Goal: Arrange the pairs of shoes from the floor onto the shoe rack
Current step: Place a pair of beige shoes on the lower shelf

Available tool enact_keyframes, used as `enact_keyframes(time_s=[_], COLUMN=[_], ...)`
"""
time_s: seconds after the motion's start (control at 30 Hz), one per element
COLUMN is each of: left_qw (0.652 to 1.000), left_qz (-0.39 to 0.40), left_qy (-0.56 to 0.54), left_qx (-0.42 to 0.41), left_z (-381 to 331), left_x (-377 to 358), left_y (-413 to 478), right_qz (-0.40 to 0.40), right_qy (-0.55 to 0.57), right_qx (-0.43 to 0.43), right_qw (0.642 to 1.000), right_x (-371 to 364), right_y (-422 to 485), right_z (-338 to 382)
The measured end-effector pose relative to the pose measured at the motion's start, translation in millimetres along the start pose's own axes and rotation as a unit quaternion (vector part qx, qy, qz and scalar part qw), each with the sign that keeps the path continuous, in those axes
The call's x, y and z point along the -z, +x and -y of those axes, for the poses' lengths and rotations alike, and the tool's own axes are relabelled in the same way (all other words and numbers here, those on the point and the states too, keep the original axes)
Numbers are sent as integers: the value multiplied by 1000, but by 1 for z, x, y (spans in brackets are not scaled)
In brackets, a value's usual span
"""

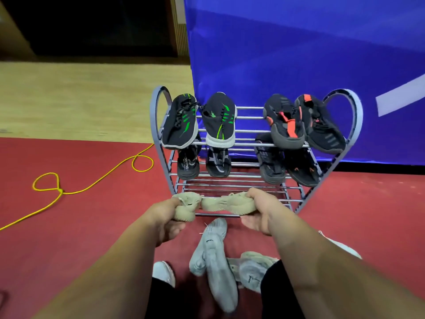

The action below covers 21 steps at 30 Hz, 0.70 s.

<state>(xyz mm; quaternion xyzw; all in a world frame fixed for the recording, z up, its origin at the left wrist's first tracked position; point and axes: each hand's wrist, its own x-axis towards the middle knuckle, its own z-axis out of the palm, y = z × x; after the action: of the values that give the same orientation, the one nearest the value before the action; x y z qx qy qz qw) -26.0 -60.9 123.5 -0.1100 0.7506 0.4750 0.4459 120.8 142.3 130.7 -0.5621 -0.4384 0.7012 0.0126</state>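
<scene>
Nearest: grey shoes (213, 256) on the floor, below both hands on the body side, overlapping. Exact count unclear, none racked yet.

L hand (170, 217) has fingers curled round one beige shoe (186, 206). R hand (259, 210) grips the other beige shoe (227, 203). The shoes' ends touch btwn the hands.

Step in hand, as I read it: beige pr going onto the lowest shelf of the shoe rack (230, 185), whose rails sit just beyond the knuckles, bare there.

Next move prob needs both shoes pushed fwd & down, turned side by side across the rails, then let go.

Further off, above the hands:
- Mid shelf: four dark shoes (187, 164).
- Top shelf: black/green pr (179, 123) up-left of L hand.
- Top shelf: black/red pr (285, 123) up-right of R hand.
</scene>
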Motion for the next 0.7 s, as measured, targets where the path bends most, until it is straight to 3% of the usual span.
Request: enact_keyframes(time_s=[0.23,0.7], left_qw=[999,991], left_qz=[11,58], left_qy=[-36,-80], left_qx=[26,88], left_z=[-14,-17], left_x=[-5,-12], left_y=[30,65], right_qz=[-20,-25], right_qy=[38,101], right_qx=[-48,-43], right_qw=[998,994], right_x=[-20,-29], right_y=[18,39], right_z=[0,2])
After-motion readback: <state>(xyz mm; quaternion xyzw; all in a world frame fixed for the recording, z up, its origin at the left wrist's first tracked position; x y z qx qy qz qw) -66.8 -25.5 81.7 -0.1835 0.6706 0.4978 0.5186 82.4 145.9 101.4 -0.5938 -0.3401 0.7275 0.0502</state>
